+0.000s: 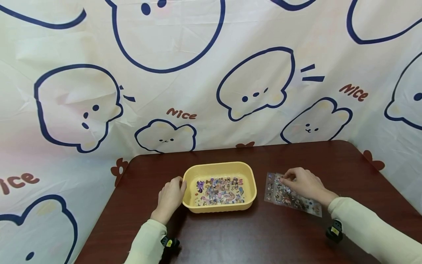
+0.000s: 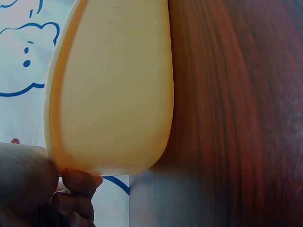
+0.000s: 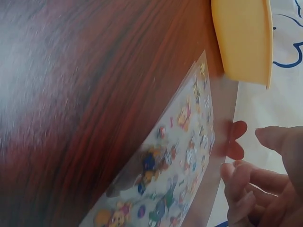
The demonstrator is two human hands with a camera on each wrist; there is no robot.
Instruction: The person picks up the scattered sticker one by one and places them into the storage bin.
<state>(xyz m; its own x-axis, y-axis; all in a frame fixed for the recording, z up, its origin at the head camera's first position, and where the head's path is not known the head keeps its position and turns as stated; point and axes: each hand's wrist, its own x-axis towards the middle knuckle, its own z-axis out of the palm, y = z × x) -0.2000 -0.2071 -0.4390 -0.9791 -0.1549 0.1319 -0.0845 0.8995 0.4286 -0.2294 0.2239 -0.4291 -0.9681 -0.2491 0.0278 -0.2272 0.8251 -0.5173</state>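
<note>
Left hand [image 1: 169, 199] grips yellow tub [image 1: 219, 208], right hand [image 1: 304, 185] over sticker sheets [image 1: 287, 198], fingers [image 3: 237, 176] loose, seemingly empty: likely sheet pickup, next needing an edge pinch.

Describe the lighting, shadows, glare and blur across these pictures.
In the head view, a soft sheen lies on the table, with darker shadow near the left hand; in the left wrist view, the tub is brightly lit while the fingers are dim; in the right wrist view, pale glare washes the table's left side and the sticker sheets look slightly soft.
</note>
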